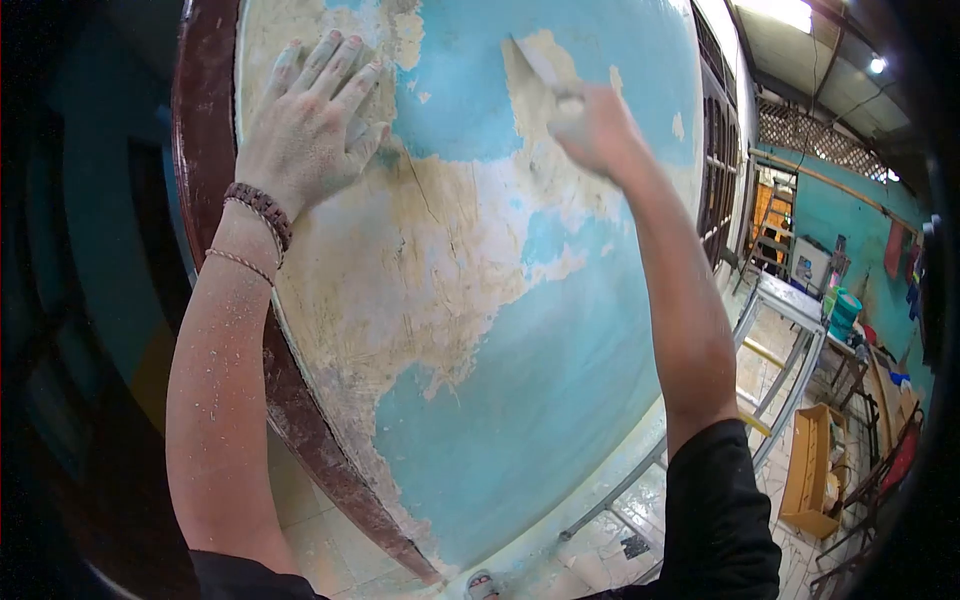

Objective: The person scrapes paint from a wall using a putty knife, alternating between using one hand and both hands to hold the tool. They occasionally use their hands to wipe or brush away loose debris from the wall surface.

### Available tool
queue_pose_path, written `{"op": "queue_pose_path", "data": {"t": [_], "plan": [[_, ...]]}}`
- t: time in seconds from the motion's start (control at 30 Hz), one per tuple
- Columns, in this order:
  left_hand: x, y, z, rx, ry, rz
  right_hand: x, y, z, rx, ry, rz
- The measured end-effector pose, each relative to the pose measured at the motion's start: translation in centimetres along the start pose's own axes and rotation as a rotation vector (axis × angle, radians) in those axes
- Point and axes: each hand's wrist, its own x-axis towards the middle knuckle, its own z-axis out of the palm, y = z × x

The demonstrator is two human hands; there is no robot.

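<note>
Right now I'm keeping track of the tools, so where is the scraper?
In the head view, the scraper is above and right of centre, in the right hand, at the patchy blue wall, well right of the left hand.

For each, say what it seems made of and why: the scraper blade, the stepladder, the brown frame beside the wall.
Scraper blade: probably metal; thin, flat, pale grey, though blurred.
Stepladder: likely aluminium; silvery rails, some yellow bars.
Brown frame: perhaps wood, painted or varnished; dark, glossy, scuffed.
</note>
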Motion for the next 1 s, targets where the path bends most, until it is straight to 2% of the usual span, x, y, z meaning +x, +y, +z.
{"op": "queue_pose_path", "data": {"t": [0.03,0.1,0.13,0.23,0.3,0.33,0.4,0.5,0.53,0.63,0.73,0.8,0.9,0.97,1.0], "plan": [[0.0,0.1,0.1,-0.013,-0.005,0.002,0.7,0.3,-0.2,0.005,0.000,0.013],[0.0,0.3,0.2,-0.017,-0.004,0.004,2.3,-1.6,-1.8,0.036,-0.086,0.186],[0.0,0.1,0.2,-0.018,-0.002,-0.006,2.1,-1.8,-2.0,0.038,-0.085,0.183],[0.0,0.1,0.0,0.007,-0.030,-0.006,-1.1,-1.9,-1.8,0.008,-0.162,0.043],[0.0,0.0,0.4,0.011,-0.014,-0.017,-3.2,-1.4,-0.5,-0.132,0.080,-0.193],[-0.1,0.1,0.5,0.008,-0.002,-0.005,-2.1,-1.4,-0.6,-0.119,0.080,-0.192],[-0.2,0.2,0.3,0.015,-0.021,-0.005,1.2,-2.1,-1.5,0.047,-0.055,0.033],[0.0,0.2,0.1,0.012,-0.029,-0.016,2.4,-3.8,-1.7,-0.072,-0.035,0.107],[0.0,0.2,0.1,-0.002,-0.034,-0.021,1.1,-3.8,-1.5,-0.070,-0.034,0.103],[-0.1,0.2,0.4,-0.005,0.027,-0.005,-2.6,-3.1,0.1,0.092,-0.118,-0.080],[0.0,0.2,0.6,0.004,0.054,-0.002,-1.7,-3.1,0.7,0.071,-0.046,-0.017],[0.1,0.4,0.4,-0.013,0.024,-0.011,0.7,-4.9,-0.8,0.085,-0.075,0.138],[0.1,-0.1,0.6,-0.042,0.011,-0.024,-1.6,-4.4,-0.6,0.112,-0.110,0.033],[-0.2,0.1,0.6,-0.059,0.034,-0.035,-6.0,-2.8,0.9,0.089,-0.051,-0.112],[-0.1,-0.1,0.2,-0.044,0.021,-0.054,-8.5,-2.8,0.9,0.085,-0.092,-0.088]]}}
